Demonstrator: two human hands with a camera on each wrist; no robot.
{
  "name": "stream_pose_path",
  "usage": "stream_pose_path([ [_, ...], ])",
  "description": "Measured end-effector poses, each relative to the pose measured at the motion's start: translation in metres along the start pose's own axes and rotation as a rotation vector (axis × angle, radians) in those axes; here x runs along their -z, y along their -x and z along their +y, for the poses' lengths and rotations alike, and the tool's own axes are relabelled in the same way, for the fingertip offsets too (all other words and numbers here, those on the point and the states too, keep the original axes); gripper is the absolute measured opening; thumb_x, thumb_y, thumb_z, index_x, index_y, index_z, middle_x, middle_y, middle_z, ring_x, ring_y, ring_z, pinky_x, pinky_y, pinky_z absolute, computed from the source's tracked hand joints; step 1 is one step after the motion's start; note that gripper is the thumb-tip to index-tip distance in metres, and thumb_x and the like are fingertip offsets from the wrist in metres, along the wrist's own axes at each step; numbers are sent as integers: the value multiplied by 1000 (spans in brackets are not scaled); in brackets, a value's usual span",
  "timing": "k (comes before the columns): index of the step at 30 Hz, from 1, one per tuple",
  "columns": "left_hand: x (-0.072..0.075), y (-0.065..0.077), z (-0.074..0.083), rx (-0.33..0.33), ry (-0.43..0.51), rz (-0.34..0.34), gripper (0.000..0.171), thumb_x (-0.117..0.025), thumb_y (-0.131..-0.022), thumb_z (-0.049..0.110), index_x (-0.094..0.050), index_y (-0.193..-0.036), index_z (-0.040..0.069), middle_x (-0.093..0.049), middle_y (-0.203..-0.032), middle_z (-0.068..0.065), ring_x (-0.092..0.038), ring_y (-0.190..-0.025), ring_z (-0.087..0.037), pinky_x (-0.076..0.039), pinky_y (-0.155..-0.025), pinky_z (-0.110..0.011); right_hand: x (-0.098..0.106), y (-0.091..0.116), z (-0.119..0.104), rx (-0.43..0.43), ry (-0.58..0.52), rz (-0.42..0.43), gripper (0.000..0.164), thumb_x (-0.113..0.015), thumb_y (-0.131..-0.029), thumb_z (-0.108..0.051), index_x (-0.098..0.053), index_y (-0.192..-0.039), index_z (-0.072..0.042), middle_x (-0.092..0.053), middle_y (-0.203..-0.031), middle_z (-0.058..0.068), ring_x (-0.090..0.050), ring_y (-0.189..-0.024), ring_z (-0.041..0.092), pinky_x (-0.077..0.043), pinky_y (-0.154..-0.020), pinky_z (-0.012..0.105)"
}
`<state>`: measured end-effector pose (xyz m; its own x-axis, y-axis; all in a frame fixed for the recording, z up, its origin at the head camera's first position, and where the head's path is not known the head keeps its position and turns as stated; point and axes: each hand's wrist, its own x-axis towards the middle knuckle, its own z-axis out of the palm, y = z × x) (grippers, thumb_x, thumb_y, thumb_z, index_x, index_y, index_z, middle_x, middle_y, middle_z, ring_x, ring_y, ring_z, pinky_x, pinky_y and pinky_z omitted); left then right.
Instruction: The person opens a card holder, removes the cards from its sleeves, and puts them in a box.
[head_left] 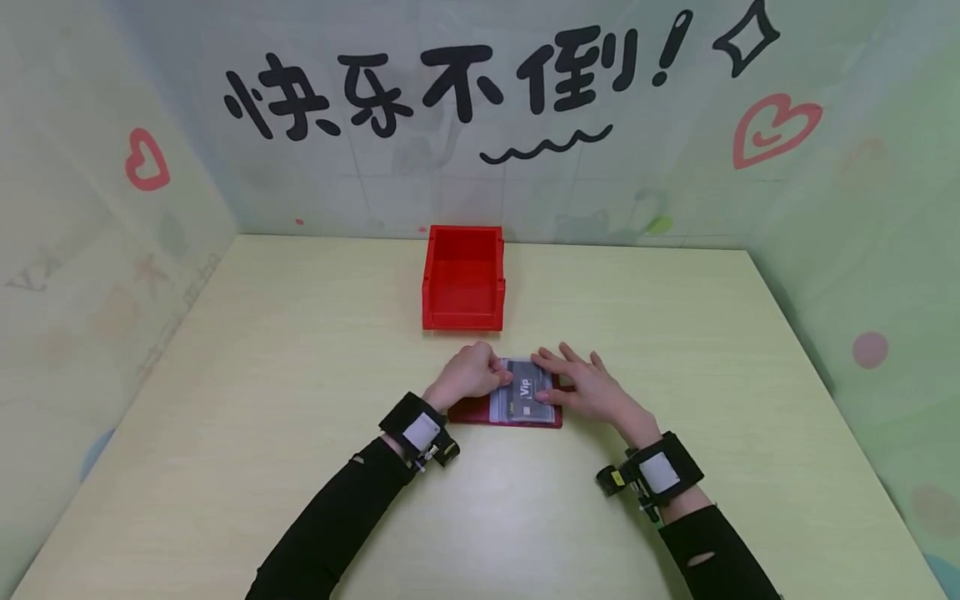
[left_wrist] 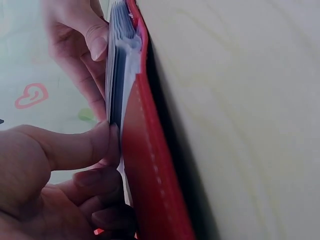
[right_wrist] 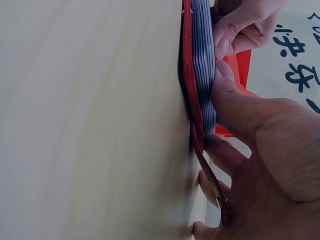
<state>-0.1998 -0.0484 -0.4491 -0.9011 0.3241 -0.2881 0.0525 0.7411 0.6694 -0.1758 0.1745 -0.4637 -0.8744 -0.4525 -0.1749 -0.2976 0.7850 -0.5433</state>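
Note:
A red card holder (head_left: 471, 410) lies opened on the table, its clear card sleeves (left_wrist: 120, 30) stacked on the right half. On top shows a grey card (head_left: 524, 398) marked "Vip". My left hand (head_left: 470, 372) pinches the left edge of the sleeves between thumb and curled fingers, over the bare red flap (left_wrist: 150, 170). From the right, my right hand (head_left: 596, 392) rests its thumb and spread, fairly straight fingers on the sleeves' right side. In the right wrist view, the thick sleeve stack (right_wrist: 204, 65) stands edge-on, with the right thumb lying on its face.
Behind the hands, a red open bin (head_left: 463, 275) stands at the table's back edge near the wall. The pale wooden table (head_left: 262, 375) surrounds the holder. Printed walls (head_left: 847, 275) close in the back and both sides.

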Motion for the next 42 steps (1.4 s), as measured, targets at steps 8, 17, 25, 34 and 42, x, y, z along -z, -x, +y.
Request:
stream_pose_path([
  [8,4,2,-1,44,13,-13,20,-73,-92,23,-70,-92,3,-63,-81,-10,-56,-78,-20,-38,-63,-25,-1,-2,-2,-1,-1,8,69,-70,-94,-35,-42,-153,-15,-37,-162,11,-16,-155,45,-7,-118,73],
  [17,9,8,-8,65,24,-20,22,-70,-94,22,-64,-82,5,-54,-72,-7,-51,-71,-18,-36,-57,-24,1,0,-4,-15,10,-7,68,-69,-94,-34,-42,-154,-13,-37,-162,12,-15,-155,46,-7,-118,74],
  [25,-1,14,-9,-54,-81,53,38,-72,-90,43,-67,-72,11,-60,-65,-1,-53,-71,-15,-33,-60,-25,1,0,-3,-17,16,-8,68,-68,-95,-36,-41,-154,-13,-36,-162,12,-15,-155,45,-7,-118,74],
  [34,4,15,-11,-22,-27,40,33,-73,-92,35,-63,-75,8,-58,-69,-7,-53,-73,-17,-35,-59,-24,2,0,-5,-25,-1,-7,69,-69,-94,-35,-42,-154,-13,-36,-162,12,-14,-155,44,-6,-119,73],
  [42,10,18,-13,7,89,47,24,-68,-96,25,-66,-84,4,-56,-71,-5,-51,-68,-15,-37,-56,-22,2,1,-6,-28,-12,-9,68,-68,-94,-35,-42,-153,-13,-36,-162,12,-14,-155,45,-5,-119,73],
])
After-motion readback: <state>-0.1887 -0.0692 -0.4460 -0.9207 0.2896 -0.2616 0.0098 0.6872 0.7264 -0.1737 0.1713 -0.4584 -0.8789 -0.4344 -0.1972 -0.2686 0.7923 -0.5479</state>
